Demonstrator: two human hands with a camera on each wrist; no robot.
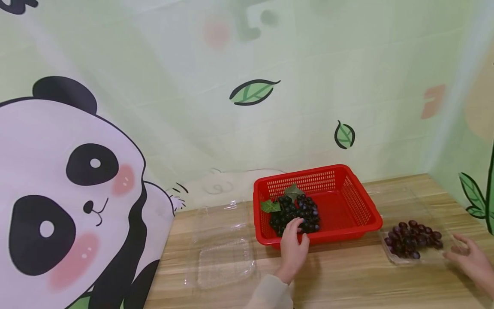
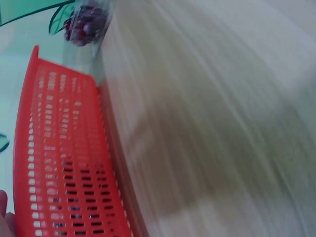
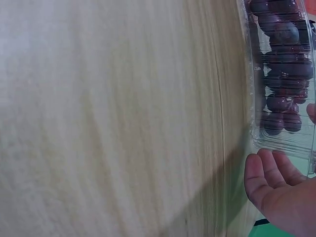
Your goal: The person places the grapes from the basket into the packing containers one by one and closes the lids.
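My left hand (image 1: 294,246) reaches over the front rim of the red plastic basket (image 1: 347,234), fingertips at the bunch of black grapes (image 1: 287,214) inside. Green leaves (image 1: 270,206) lie beside that bunch. In the left wrist view only a bit of the hand's fingers (image 2: 4,217) shows, by the basket's rim. On the right, a clear plastic box (image 1: 399,260) with its lid folded back holds dark red grapes (image 1: 413,238). My right hand (image 1: 472,259) is at the box's right end, thumb and fingers apart; the right wrist view shows its fingertips close by the box wall.
Another clear plastic box (image 1: 225,264), lid folded back, stands on the wooden table (image 1: 347,279) left of the basket. A printed cloth backdrop (image 1: 193,128) with a panda and leaves rises behind the table and along its right side.
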